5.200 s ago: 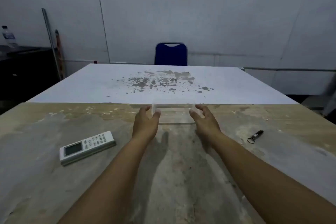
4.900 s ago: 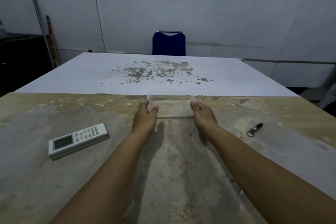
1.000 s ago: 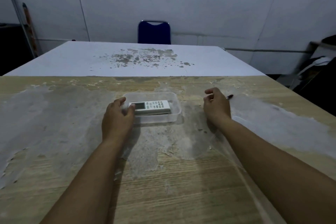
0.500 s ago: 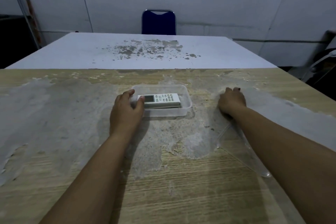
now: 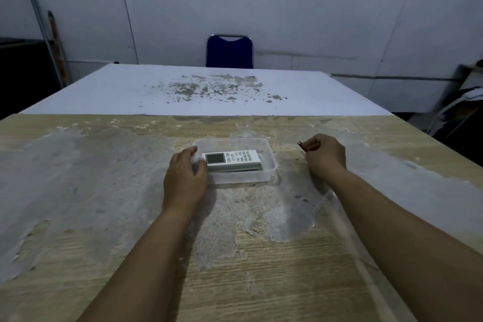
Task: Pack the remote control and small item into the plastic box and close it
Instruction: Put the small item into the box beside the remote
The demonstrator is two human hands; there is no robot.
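Just right of your left fingers [image 5: 199, 165], the remote control [image 5: 231, 160] lies flat inside the plastic box [image 5: 270, 165], screen end toward your thumb, and that left hand [image 5: 184, 178] is spread open against the box's left end, bracing it on the tabletop [image 5: 104, 191]. Nothing pinched there, just a steadying hold. Over on the other side, your right hand [image 5: 325, 155] sits a little right of the box with the fingers curled shut on the small item [image 5: 303, 144]; only its dark tip and a hint of red peek out on the side facing the box, so what it is exactly, you can't tell from here.

So the step in hand looks like carrying that small item over the right wall and in. Keep the left hand planted, because a light clear box like this will likely skid if bumped. Lift the item clear of the rim rather than dragging it across, and aim for the free strip of floor in front of or behind the remote, not on top of it, or the lid may not seat. Open your fingers low inside the box so it doesn't bounce out. The clear lid [image 5: 339, 219] appears to lie under your right forearm, near at hand for closing.
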